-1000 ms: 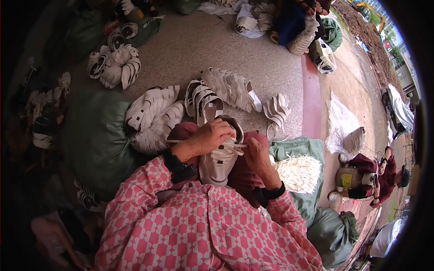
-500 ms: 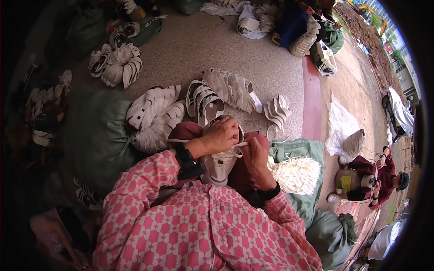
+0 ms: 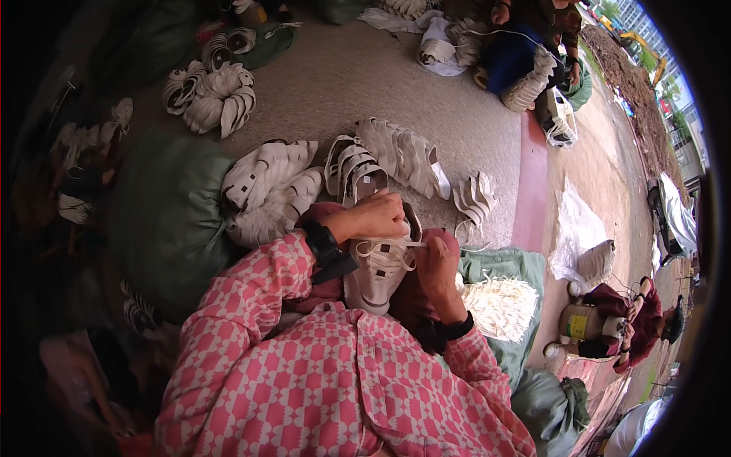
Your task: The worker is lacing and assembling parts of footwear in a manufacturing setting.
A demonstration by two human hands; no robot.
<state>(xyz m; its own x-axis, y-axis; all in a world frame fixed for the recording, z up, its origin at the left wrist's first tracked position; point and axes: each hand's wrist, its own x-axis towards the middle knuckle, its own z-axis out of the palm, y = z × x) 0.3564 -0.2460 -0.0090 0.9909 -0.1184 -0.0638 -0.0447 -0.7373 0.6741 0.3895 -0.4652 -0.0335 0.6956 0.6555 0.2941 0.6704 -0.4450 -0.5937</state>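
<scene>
A white lace-up shoe [image 3: 375, 280] rests between my knees, its toe pointing toward my body. Over its opening, my left hand [image 3: 375, 215] is closed with the fingers curled down; what they pinch is hidden beneath them. A flat white shoelace [image 3: 405, 244] stretches across the upper part of the shoe. Its right end is pinched between the thumb and fingers of my right hand [image 3: 438, 268], beside the shoe. A loose loop of lace hangs over the eyelets.
Stacked white shoe uppers [image 3: 266, 190] lean on a green sack [image 3: 164, 221] at left. More uppers [image 3: 400, 152] lie ahead. A bundle of white laces [image 3: 499, 307] sits on green cloth [image 3: 525, 266] at right. Co-workers sit at far right [image 3: 643, 320] and at the top [image 3: 518, 57].
The lace between my hands is now drawn out straighter across the shoe, and my right hand has shifted slightly down. A loop shows over the eyelets. The whole view has shifted slightly.
</scene>
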